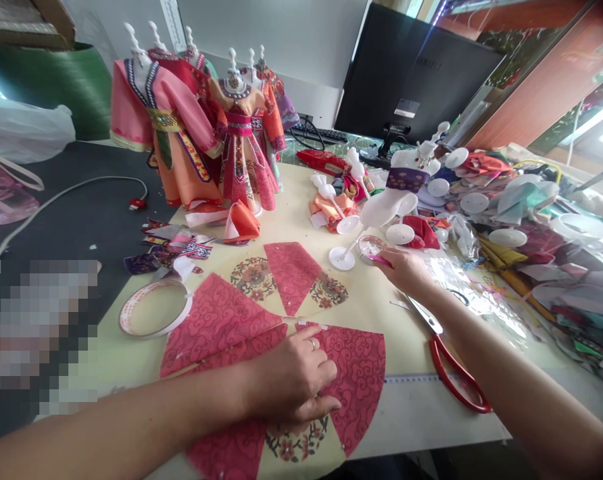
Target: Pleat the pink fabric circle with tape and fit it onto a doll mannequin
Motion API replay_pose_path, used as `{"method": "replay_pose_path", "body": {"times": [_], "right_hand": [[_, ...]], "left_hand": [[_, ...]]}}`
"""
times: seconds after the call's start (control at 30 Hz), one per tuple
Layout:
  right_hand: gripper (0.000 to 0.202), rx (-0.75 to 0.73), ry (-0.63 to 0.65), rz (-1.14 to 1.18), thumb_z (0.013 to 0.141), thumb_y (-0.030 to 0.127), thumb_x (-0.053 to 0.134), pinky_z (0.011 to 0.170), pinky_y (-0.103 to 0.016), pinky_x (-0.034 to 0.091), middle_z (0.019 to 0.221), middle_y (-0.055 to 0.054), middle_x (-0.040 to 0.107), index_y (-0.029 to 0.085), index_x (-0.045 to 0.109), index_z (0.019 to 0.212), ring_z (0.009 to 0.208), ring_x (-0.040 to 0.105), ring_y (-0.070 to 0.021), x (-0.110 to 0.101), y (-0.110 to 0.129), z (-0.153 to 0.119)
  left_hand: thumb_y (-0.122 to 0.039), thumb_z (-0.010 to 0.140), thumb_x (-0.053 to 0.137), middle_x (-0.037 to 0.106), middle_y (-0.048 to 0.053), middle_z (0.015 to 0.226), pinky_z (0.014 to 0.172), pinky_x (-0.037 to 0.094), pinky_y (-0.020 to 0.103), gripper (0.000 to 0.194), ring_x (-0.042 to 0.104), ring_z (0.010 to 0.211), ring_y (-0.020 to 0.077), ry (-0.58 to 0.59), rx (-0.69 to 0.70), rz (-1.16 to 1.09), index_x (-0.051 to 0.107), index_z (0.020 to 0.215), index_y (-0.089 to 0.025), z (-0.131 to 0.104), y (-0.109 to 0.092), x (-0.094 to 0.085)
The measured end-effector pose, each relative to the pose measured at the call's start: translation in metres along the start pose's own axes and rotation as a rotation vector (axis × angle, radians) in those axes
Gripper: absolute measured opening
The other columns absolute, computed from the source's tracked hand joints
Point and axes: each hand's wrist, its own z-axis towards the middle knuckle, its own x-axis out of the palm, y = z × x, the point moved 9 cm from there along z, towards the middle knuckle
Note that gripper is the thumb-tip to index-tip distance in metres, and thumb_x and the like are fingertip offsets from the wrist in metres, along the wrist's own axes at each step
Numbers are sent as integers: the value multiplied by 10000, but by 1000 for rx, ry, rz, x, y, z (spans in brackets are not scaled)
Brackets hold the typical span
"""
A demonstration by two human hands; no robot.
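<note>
On the table (406,419), red fabric (361,373) is steadied under the loosely spread left hand (296,377); whether the small tape roll (365,256) is gripped by the right hand (405,270) cannot be told. Taping seems under way; a strip is probably needed next.

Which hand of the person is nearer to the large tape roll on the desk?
Left. The left hand rests on the red patterned fabric, right of the large tape roll; the right hand is farther away, at the smaller tape roll.
</note>
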Motion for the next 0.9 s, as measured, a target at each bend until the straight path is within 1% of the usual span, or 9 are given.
{"method": "replay_pose_path", "body": {"times": [0.23,0.43,0.67,0.9], "right_hand": [[266,18,-10,8,859,313,448,510,-265,308,670,-47,605,193,530,636,565,488,-141,-3,4,2],[286,5,-1,0,866,325,436,511,-262,297,630,-36,575,196,504,620,549,464,-132,-1,9,4],[273,22,5,-17,834,307,431,495,-264,249,579,-28,530,196,470,588,521,414,-132,-2,2,0],[265,50,13,2,820,328,433,496,-264,255,595,-36,544,201,466,589,528,421,-140,3,-3,-2]], "left_hand": [[-409,866,461,553,9,587,982,412,461,299,504,568,159,7,-9,-5,502,686,-173,0,1,2],[-403,863,474,553,7,584,980,408,471,292,500,562,161,-4,6,-8,501,687,-171,0,0,0],[-405,866,466,553,8,579,986,404,462,299,497,559,154,-1,2,0,507,683,-172,0,0,1],[-409,869,459,554,8,583,983,414,471,303,489,555,159,-2,8,1,510,689,-170,-1,0,1]]}}
